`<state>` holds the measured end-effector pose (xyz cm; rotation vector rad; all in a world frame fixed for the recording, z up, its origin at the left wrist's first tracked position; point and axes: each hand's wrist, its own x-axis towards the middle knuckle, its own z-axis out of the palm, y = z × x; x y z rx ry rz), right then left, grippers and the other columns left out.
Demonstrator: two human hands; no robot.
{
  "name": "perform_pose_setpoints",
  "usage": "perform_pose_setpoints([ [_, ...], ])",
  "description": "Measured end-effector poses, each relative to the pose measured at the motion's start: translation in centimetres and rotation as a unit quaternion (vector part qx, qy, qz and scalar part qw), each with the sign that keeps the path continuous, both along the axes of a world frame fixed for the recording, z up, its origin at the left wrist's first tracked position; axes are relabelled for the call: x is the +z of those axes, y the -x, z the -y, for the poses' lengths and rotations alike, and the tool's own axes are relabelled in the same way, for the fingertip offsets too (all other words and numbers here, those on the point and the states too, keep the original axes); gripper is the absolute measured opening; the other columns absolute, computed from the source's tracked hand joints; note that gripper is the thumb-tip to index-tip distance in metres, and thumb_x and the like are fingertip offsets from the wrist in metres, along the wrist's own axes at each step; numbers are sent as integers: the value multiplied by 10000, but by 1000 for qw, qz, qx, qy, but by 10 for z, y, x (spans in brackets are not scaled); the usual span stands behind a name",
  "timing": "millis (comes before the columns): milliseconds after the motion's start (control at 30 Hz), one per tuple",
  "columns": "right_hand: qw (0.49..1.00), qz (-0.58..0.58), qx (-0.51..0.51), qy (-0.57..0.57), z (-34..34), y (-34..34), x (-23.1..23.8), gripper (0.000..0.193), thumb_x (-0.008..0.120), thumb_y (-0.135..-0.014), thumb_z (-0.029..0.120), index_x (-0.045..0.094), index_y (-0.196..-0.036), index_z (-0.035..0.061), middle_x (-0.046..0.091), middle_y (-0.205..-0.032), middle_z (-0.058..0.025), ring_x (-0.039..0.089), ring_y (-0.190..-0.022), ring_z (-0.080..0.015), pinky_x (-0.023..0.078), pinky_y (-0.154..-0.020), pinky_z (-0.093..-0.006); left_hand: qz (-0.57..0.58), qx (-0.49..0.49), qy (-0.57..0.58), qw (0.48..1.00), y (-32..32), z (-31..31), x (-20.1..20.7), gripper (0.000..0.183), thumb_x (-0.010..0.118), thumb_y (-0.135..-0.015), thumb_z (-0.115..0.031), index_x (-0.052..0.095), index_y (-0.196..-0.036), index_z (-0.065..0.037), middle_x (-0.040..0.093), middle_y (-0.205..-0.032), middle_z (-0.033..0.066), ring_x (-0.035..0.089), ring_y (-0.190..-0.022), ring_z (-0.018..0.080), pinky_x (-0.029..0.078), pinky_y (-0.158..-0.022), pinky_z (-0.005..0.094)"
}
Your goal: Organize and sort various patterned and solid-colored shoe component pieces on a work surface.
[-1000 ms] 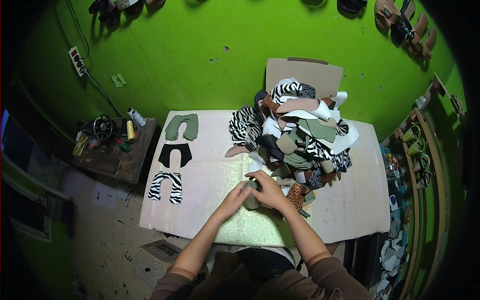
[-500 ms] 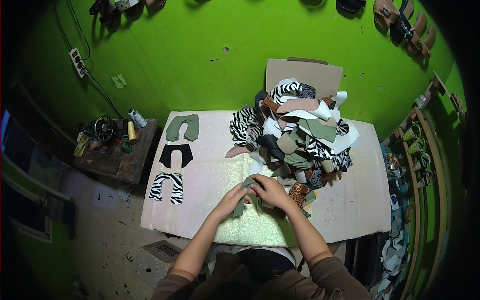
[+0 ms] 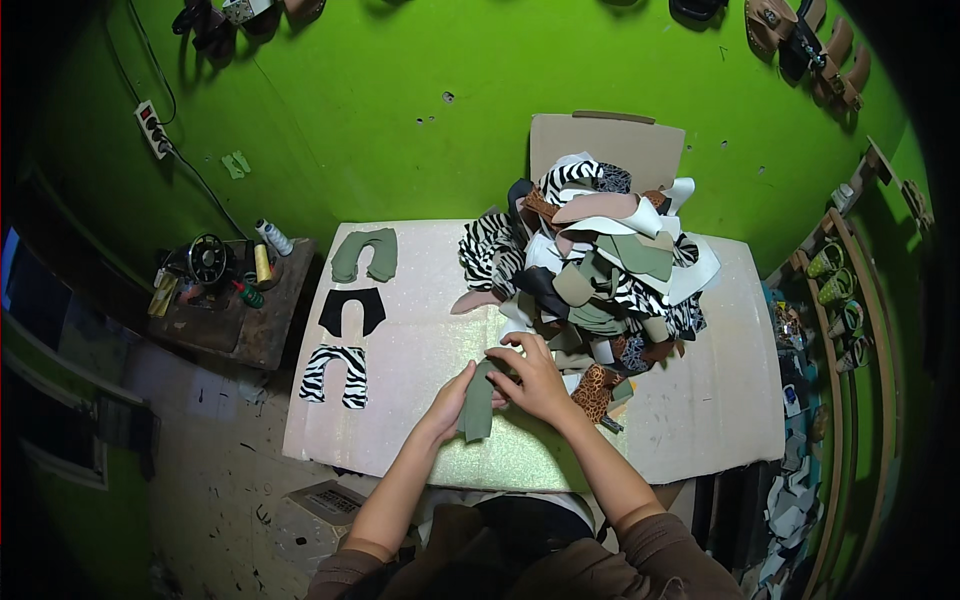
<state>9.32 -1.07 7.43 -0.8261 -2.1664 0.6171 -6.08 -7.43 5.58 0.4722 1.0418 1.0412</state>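
A folded strip of olive-green material (image 3: 479,412) hangs over the near middle of the table. My left hand (image 3: 447,405) is closed on its left side, with the thumb along the edge and the fingers mostly hidden behind. At the strip's upper right, my right hand (image 3: 540,385) has its fingers bent and apart, with fingertips at or very near the material. To the left on the tabletop lie three U-shaped pieces in a column: green (image 3: 346,258), black (image 3: 334,314) and zebra-striped (image 3: 315,376).
A tall heap of mixed cut pieces (image 3: 575,287) covers the table's back middle, before a cardboard sheet (image 3: 607,150). Leopard-patterned scraps (image 3: 596,390) lie right of my right hand. A sewing machine (image 3: 208,262) stands at left; a wooden rack (image 3: 828,310) with green footwear is at right.
My right hand's fingers have spread and lifted off the green strip's upper part. The strip now hangs straighter and shows more of its face, while my left hand keeps hold.
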Motion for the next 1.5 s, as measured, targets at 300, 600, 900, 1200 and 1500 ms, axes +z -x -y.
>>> perform_pose_setpoints([
  [300, 999, 24, 28, 5, -2, 3, 3, 170, 668, -751, 196, 641, -898, 114, 515, -1019, -82, 474, -1006, -281, 398, -855, -371, 140, -5, 3, 990, 9, 0, -22, 415, 321, -934, -285, 431, -1197, 16, 584, -1029, 167, 604, -932, 267, 483, -858, 397],
  [600, 995, -4, 96, 18, -9, -11, 10, 186, 625, -792, 184, 589, -919, 53, 570, -963, -105, 530, -941, -281, 397, -854, -366, 124, 47, -11, 991, 7, -3, -17, 397, 302, -923, -241, 406, -1236, -21, 573, -1093, 145, 593, -964, 257, 483, -857, 391],
  [900, 985, 22, 132, 112, -6, -12, 31, 191, 568, -855, 226, 612, -945, 63, 636, -820, -141, 615, -727, -311, 480, -645, -367, 87, 2, -46, 995, 12, -6, -11, 481, 267, -968, -386, 409, -1280, -49, 579, -1095, 115, 572, -997, 208, 477, -847, 344],
  [1200, 986, -9, 26, 165, -11, 2, 18, 208, 566, -851, 259, 590, -956, 81, 622, -750, -152, 607, -662, -329, 469, -601, -386, -33, -12, -103, 994, 1, -1, 15, 371, 367, -973, -328, 434, -1213, -53, 598, -941, 105, 617, -845, 176, 499, -715, 274],
  [1500, 975, 62, 81, 197, -14, 5, 29, 407, 616, -803, 214, 482, -1176, 119, 594, -712, -112, 599, -637, -270, 440, -576, -344, -71, -67, -114, 989, 17, 0, 16, 318, 453, -950, -189, 403, -1223, -33, 565, -1017, 89, 612, -849, 155, 514, -726, 279],
])
